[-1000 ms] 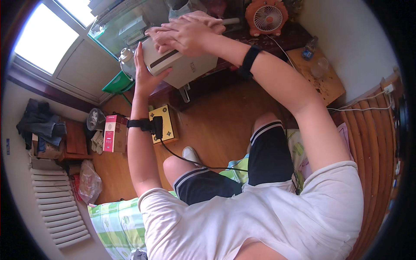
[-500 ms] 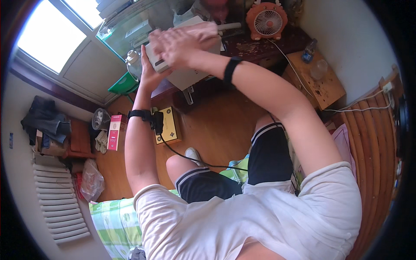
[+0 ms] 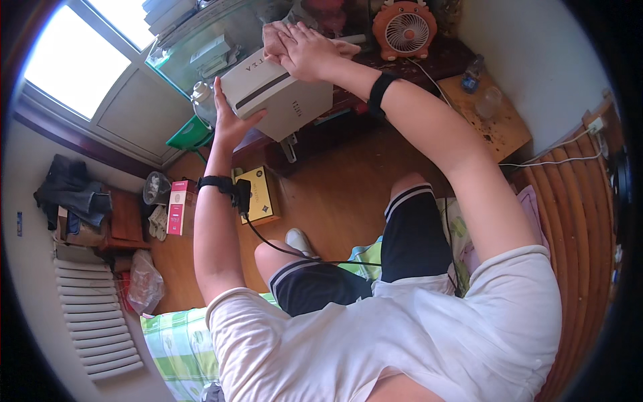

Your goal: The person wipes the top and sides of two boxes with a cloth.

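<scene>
A white box [image 3: 295, 110] with a dark slot along one edge is held up in front of me at the dark table. My left hand [image 3: 231, 124] grips its left end, the thumb on the near face and the fingers along the side. Over the box's upper right part, my right hand [image 3: 309, 55] presses a bunched pink cloth [image 3: 276, 41]. The fingers lie over the cloth, and part of it sticks out beyond the wrist. Each wrist wears a black strap, and a black cable runs from the left one.
An orange fan [image 3: 407, 32] stands on the dark table, right of a glass tank [image 3: 181, 63]. On the wooden stand [image 3: 499, 130] are a bottle [image 3: 473, 75] and a clear cup. A yellow box [image 3: 260, 194] and a red-and-white box [image 3: 177, 208] are on the floor. A green stool [image 3: 191, 134] stands near the tank.
My right hand has slid the pink cloth rightward across the box, uncovering more of its upper face. My left hand remains at the box's left end.
</scene>
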